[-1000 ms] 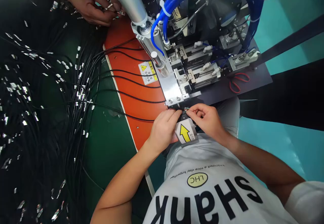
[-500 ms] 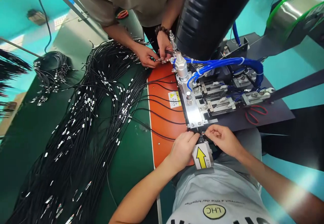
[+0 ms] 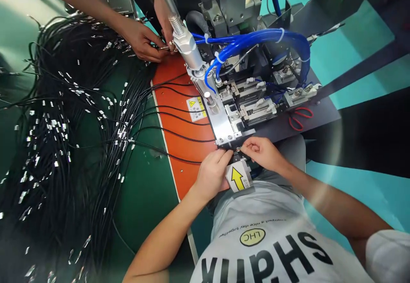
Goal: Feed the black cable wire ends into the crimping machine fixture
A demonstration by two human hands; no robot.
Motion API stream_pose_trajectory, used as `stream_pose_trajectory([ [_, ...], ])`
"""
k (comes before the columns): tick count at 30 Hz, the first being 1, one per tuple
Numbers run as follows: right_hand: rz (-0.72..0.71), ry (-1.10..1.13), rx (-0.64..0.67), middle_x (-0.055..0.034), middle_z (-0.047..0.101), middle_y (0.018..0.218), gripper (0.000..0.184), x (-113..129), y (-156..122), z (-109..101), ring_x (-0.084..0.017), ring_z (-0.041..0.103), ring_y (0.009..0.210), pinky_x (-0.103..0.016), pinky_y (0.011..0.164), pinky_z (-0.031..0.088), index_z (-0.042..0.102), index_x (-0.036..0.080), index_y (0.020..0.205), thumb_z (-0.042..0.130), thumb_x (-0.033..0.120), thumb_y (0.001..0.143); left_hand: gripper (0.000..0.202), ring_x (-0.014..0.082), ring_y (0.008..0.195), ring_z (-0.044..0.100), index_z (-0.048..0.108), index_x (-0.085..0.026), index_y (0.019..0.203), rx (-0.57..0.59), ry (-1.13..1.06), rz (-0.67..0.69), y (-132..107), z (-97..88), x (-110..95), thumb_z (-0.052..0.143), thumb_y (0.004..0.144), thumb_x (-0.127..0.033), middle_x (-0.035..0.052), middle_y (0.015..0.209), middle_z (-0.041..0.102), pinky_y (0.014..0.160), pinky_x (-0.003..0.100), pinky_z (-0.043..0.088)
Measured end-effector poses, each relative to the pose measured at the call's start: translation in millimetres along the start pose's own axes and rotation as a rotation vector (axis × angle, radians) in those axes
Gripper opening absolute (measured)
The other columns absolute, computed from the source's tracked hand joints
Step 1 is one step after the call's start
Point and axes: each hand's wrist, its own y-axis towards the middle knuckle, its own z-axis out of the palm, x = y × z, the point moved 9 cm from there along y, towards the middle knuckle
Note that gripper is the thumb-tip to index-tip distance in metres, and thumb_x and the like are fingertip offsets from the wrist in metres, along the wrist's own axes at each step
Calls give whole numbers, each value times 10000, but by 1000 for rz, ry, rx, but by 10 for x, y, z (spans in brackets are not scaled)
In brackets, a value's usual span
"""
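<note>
My left hand (image 3: 213, 170) is closed at the near edge of the machine (image 3: 221, 123), its fingertips pinching a black cable (image 3: 182, 158) that runs in from the left across the orange plate (image 3: 174, 176). Just to the right, my right hand (image 3: 264, 155) is closed too, thumb and forefinger together on the small metallic-looking end of that cable. Fingers hide most of this end. Below the fingertips sits a grey block with a yellow arrow (image 3: 237, 179). Several other black cables (image 3: 188, 138) lead over the orange plate into the machine's edge.
A large heap of black cables (image 3: 105, 176) with white-tagged ends covers the green table (image 3: 144, 214). Across from me, a co-worker's hand (image 3: 142, 42) holds a cable end by the machine's far corner. Blue hoses (image 3: 256, 39) arch over the machine; red-handled scissors (image 3: 299, 118) lie at right.
The camera view has shifted, so the machine, cables and hands appear further left and higher. Both my hands keep their pinch at the same machine edge.
</note>
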Motion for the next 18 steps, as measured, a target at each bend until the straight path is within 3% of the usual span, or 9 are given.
stream_pose_trajectory([
  [3, 25, 116, 7, -10, 633, 769, 290, -55, -50, 16, -106, 534, 511, -249, 496, 436, 667, 169, 931, 643, 452, 874, 254, 186, 838, 577, 604, -144, 1157, 11, 9, -26, 2, -4, 9, 410, 994, -168, 90, 918, 630, 729, 305, 484],
  [6, -119, 19, -103, -59, 674, 984, 286, 117, -155, -55, -139, 606, 632, -275, 566, 500, 682, 209, 1099, 606, 413, 913, 254, 225, 905, 566, 627, -171, 1163, -57, 119, -28, -20, -87, -26, 461, 971, -183, 118, 987, 627, 747, 353, 453],
  [10, -269, -154, -176, -82, 691, 1060, 221, 314, -270, -70, -197, 654, 834, -308, 690, 531, 730, 233, 1042, 562, 340, 945, 297, 229, 859, 543, 624, -169, 1213, -90, 193, -13, -69, -116, -75, 477, 956, -186, 124, 971, 610, 702, 353, 440],
  [14, -74, 88, -127, -58, 716, 965, 260, 65, -160, -71, -126, 597, 572, -280, 568, 489, 703, 201, 1011, 611, 422, 909, 315, 210, 926, 569, 613, -169, 1210, -89, 13, -30, -84, -93, -25, 425, 961, -123, 107, 980, 602, 744, 321, 502],
  [18, 27, 208, -21, -12, 681, 765, 312, -61, -39, 42, -107, 579, 546, -268, 618, 480, 667, 174, 861, 607, 477, 903, 289, 200, 971, 581, 601, -184, 1191, -83, -107, -85, -65, -85, 56, 440, 961, -113, 89, 995, 612, 812, 329, 526],
])
